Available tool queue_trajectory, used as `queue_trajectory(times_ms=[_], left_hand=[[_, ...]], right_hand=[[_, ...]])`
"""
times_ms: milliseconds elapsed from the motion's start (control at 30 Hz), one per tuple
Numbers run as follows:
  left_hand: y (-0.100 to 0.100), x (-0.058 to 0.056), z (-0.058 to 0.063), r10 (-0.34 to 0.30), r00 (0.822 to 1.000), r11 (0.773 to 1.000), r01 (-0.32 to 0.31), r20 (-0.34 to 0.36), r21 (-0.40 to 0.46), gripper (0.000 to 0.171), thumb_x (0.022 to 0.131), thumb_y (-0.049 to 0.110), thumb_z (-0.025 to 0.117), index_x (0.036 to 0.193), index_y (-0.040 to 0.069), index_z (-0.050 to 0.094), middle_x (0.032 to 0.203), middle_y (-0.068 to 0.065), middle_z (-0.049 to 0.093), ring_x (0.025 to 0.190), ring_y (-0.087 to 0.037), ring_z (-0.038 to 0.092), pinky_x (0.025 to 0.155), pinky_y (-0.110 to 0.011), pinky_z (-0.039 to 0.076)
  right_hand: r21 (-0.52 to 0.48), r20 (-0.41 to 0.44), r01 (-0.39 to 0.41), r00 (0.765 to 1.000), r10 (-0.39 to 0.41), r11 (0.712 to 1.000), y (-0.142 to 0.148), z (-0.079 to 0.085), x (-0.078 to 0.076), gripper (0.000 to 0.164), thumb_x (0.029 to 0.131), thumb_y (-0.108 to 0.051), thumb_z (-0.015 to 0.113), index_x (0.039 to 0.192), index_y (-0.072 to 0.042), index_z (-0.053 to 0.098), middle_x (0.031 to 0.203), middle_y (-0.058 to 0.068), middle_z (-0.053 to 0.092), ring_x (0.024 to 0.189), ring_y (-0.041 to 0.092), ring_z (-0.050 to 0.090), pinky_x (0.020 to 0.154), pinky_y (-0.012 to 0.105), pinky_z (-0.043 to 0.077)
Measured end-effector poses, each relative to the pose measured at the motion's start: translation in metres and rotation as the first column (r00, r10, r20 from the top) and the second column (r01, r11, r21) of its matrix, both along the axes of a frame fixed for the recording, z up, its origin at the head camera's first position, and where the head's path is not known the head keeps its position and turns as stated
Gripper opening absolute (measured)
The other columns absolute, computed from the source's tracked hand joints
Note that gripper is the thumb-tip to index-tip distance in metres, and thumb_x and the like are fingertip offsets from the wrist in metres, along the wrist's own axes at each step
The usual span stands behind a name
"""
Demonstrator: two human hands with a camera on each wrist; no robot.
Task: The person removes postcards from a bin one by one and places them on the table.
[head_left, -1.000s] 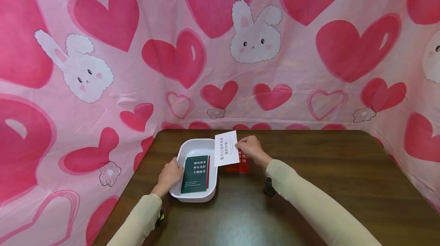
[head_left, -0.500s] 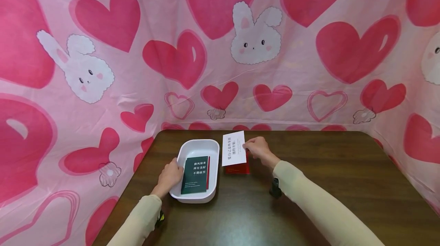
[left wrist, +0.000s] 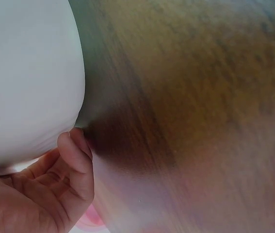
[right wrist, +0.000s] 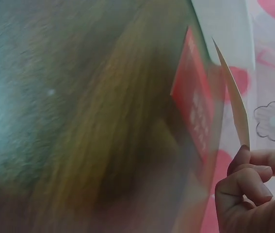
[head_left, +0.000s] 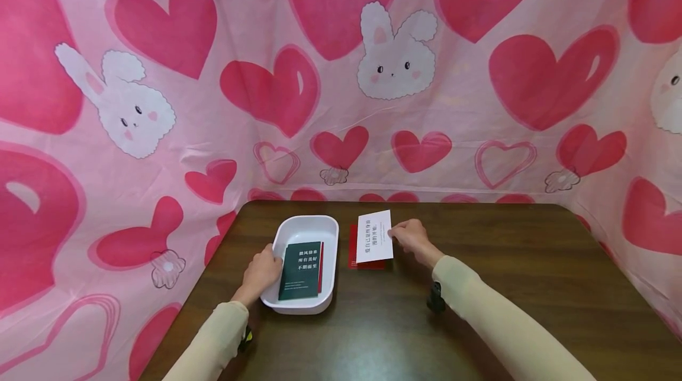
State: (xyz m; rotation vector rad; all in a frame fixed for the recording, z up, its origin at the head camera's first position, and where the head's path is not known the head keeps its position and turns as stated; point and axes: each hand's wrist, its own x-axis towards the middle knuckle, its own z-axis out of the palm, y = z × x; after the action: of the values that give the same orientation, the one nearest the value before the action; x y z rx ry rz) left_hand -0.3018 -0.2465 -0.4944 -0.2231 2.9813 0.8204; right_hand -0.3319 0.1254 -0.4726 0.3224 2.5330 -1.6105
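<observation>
My left hand [head_left: 262, 274] grips the left rim of a white plastic tub [head_left: 309, 228]; in the left wrist view its curled fingers [left wrist: 76, 162] lie against the tub's outer wall [left wrist: 25, 73]. Inside the tub lies a dark green card [head_left: 298, 277] with white writing, and a red edge shows beneath it. Between thumb and fingers, my right hand [head_left: 411, 238] pinches a white card [head_left: 375, 236] with black writing by its right edge. The white card is held above a red card [head_left: 367, 265] on the table, covering most of it. From the right wrist, the white card [right wrist: 235, 99] appears nearly edge-on, apart from the red card [right wrist: 190, 87].
A brown wooden table [head_left: 511, 262] carries everything, with bare wood to the right of the cards. Behind it hangs a pink cloth [head_left: 458, 109] printed with hearts and rabbits, and the same cloth runs along the left side.
My right hand has carried the white card rightward from the tub's right edge to over the red card. The left hand and the tub have stayed in place.
</observation>
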Motion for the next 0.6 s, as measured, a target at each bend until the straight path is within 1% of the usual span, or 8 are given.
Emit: queue_trajectory(times_ms=[100,267,467,600], left_hand=[[0.000,0.000,0.000,0.001,1.000,1.000,-0.001,-0.007,-0.002,0.047,0.103,0.013,0.051,0.142,-0.014,0.047,0.129,-0.036,0.061,0.105,-0.046,0.067,0.093,-0.066,0.052],[0.000,0.001,0.000,-0.001,1.000,1.000,0.001,-0.023,-0.007,0.046,0.103,0.012,0.052,0.141,-0.013,0.048,0.127,-0.036,0.062,0.103,-0.046,0.067,0.091,-0.066,0.053],[0.000,0.001,-0.001,0.001,1.000,1.000,-0.001,-0.005,0.002,0.048,0.104,0.013,0.052,0.143,-0.014,0.046,0.130,-0.036,0.061,0.106,-0.046,0.067,0.094,-0.066,0.052],[0.000,0.001,-0.001,-0.004,1.000,1.000,0.004,-0.004,0.007,0.048,0.104,0.012,0.052,0.143,-0.014,0.046,0.131,-0.036,0.061,0.106,-0.046,0.067,0.094,-0.066,0.052]], right_hand=[[0.007,0.012,0.003,1.000,-0.003,1.000,0.004,-0.004,0.001,0.022,0.094,-0.015,0.070,0.102,0.005,0.077,0.092,0.017,0.070,0.076,0.026,0.058,0.062,0.032,0.050],[0.005,0.017,0.002,1.000,-0.002,1.000,0.009,-0.010,0.002,0.021,0.095,-0.015,0.069,0.100,0.004,0.076,0.087,0.014,0.067,0.075,0.025,0.057,0.062,0.031,0.050],[-0.004,0.003,0.001,1.000,-0.001,1.000,0.013,-0.012,0.004,0.020,0.093,-0.014,0.069,0.096,0.005,0.074,0.073,0.007,0.061,0.066,0.019,0.053,0.056,0.028,0.046],[-0.010,0.002,0.002,1.000,-0.002,1.000,0.016,-0.013,0.004,0.019,0.094,-0.014,0.068,0.096,0.004,0.074,0.066,0.003,0.057,0.065,0.018,0.052,0.055,0.028,0.044]])
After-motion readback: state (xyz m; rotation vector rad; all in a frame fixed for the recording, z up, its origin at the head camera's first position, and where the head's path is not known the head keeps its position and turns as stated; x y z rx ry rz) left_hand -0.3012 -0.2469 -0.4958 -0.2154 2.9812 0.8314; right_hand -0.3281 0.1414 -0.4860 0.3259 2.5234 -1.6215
